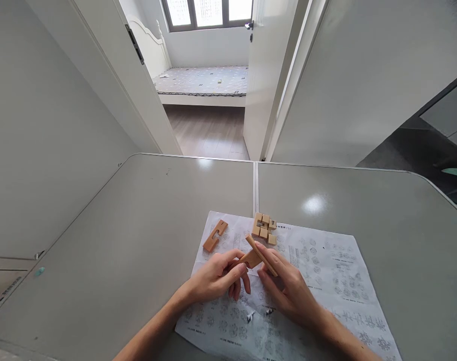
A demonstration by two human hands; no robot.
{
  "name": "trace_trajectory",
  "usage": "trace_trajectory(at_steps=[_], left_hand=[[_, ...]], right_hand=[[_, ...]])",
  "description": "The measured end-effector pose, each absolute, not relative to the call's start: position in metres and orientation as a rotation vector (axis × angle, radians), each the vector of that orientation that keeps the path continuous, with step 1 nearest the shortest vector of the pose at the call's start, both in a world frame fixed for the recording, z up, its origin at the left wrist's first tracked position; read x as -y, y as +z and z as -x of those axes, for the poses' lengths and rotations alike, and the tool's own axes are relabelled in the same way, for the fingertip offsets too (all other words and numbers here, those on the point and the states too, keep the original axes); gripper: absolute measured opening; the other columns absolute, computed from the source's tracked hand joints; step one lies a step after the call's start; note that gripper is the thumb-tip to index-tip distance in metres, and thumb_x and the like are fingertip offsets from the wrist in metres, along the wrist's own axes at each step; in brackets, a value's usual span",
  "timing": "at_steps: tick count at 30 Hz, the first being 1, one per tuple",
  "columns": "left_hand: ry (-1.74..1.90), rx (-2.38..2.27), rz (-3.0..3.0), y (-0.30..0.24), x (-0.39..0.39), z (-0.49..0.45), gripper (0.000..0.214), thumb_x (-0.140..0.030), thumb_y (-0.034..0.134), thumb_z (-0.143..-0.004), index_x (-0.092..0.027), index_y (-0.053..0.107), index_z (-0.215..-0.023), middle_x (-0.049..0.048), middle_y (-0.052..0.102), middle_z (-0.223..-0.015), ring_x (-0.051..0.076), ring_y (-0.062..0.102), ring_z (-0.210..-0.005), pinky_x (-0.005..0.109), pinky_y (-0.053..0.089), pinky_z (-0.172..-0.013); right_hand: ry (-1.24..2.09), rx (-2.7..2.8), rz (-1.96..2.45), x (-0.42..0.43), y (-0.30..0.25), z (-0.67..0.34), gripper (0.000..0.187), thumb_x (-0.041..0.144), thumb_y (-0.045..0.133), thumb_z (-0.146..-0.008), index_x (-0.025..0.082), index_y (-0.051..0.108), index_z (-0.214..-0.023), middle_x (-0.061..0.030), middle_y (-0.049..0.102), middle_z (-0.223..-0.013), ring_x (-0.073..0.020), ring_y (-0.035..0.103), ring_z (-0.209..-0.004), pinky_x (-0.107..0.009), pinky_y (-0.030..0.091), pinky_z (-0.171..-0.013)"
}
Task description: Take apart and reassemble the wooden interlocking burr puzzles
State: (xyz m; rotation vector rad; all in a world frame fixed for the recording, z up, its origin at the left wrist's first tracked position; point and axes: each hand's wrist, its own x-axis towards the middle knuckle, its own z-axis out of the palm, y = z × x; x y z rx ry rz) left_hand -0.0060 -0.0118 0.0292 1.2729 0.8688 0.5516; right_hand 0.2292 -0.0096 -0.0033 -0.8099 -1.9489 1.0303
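I see a flat wooden piece (251,258), pinched in the left hand (221,276), seemingly against a slanted strip (260,254) gripped by the right hand (290,283), above the printed sheet (333,250); a loose pinch could drop either, jostling the block cluster (263,233) beyond.

The one view looked out from the wearer's head, above the near side of the surface (168,200), facing forward and steeply down. It sat close over the left hand (226,275) and the right hand (284,281), which came in low at the middle. Both rounded far corners fell within it, while the right edge ran out of view. Beyond the far edge it reached past an open door (269,75) to a distant bed (201,81) and window (209,12).
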Motion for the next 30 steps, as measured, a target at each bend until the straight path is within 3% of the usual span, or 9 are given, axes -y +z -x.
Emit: trace_trajectory(at_steps=[12, 19, 30], left_hand=[[0.55, -0.865, -1.283, 0.0253, 0.0121, 0.007, 0.042, -0.056, 0.043, -0.11, -0.016, 0.056, -0.112, 0.0066, 0.074, -0.086, 0.011, 0.064, -0.058, 0.022, 0.05, -0.056], [0.545, -0.872, -1.295, 0.0288, 0.0119, 0.0065, 0.043, -0.057, 0.044, -0.109, -0.016, 0.056, -0.112, 0.0055, 0.073, -0.083, 0.012, 0.064, -0.06, 0.023, 0.05, -0.058], [0.545, -0.871, -1.299, 0.0276, 0.0117, 0.0062, 0.044, -0.056, 0.044, -0.11, -0.015, 0.056, -0.112, 0.0034, 0.069, -0.078, 0.011, 0.061, -0.058, 0.023, 0.05, -0.056]], right_hand=[[1.026, 1.953, 0.804, 0.0083, -0.0011, -0.2293, 0.065, 0.016, 0.047, -0.109, 0.036, 0.031, -0.169, -0.0122, 0.066, -0.136, -0.0186, 0.068, -0.082, -0.035, 0.062, -0.078], [0.983, 1.959, 0.796, 0.0071, -0.0044, -0.2301, 0.06, 0.016, 0.045, -0.11, 0.032, 0.036, -0.167, -0.0129, 0.062, -0.147, -0.0258, 0.066, -0.126, -0.039, 0.059, -0.102], [1.015, 1.951, 0.81, 0.0069, -0.0048, -0.2315, 0.059, 0.018, 0.045, -0.111, 0.034, 0.037, -0.166, -0.0108, 0.063, -0.148, -0.0243, 0.067, -0.126, -0.037, 0.059, -0.102]])
